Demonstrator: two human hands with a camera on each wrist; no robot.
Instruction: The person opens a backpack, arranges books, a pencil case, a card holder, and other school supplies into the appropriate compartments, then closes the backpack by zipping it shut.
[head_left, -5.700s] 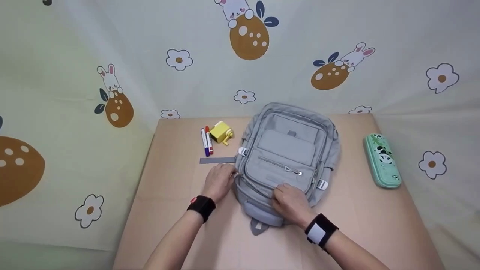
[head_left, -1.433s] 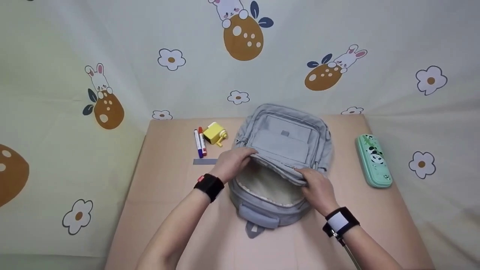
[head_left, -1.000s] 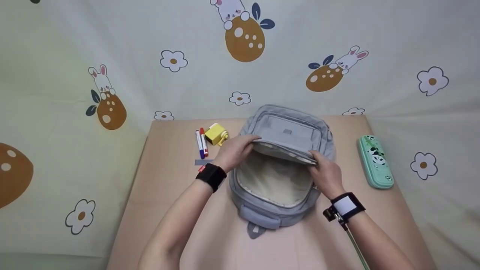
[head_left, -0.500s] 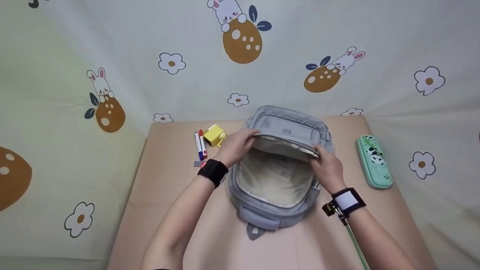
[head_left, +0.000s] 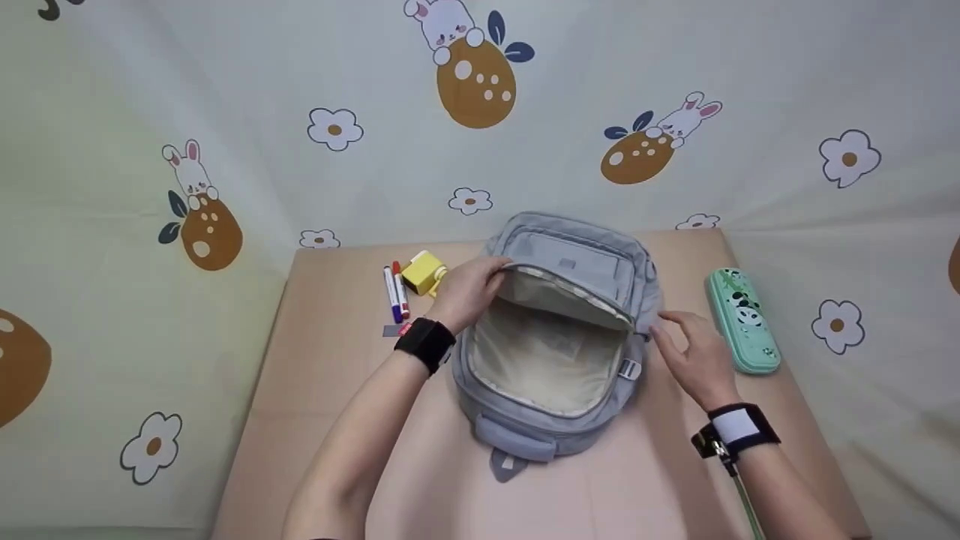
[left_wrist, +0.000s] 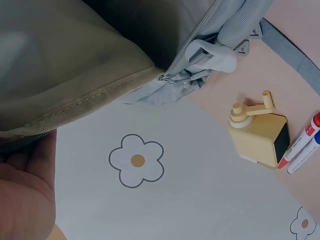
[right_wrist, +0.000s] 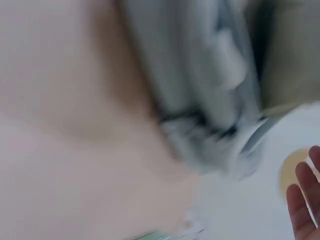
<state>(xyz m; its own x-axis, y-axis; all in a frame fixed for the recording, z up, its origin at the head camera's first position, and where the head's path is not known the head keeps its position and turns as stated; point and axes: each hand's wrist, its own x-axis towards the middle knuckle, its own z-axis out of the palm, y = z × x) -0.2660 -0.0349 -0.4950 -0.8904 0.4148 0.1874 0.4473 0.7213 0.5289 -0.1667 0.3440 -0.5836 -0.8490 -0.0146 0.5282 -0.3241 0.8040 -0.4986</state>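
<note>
A grey backpack (head_left: 517, 436) lies on the table with its main compartment unzipped, showing a cream lining (head_left: 540, 360). My left hand (head_left: 469, 289) grips the upper left edge of the raised front flap (left_wrist: 85, 100) and holds it up. To the right of the bag, my right hand (head_left: 697, 356) is apart from the flap, fingers extended and holding nothing. In the right wrist view its spread fingers (right_wrist: 306, 195) show at the lower right edge. Between that hand and the table's right edge lies a green panda pencil case (head_left: 745, 322).
Left of the bag stand a yellow box-shaped pencil sharpener (head_left: 423, 271) with a crank and two markers (head_left: 394, 292), one blue-capped, one red-capped. A grey strap (head_left: 391, 330) sticks out under my left wrist. A patterned cloth backdrop (head_left: 585, 60) rises behind the table (head_left: 322, 390).
Both hands have lifted the backpack's front flap up and back, exposing the inside. My right hand has since let go of the flap and moved right, towards the pencil case.
</note>
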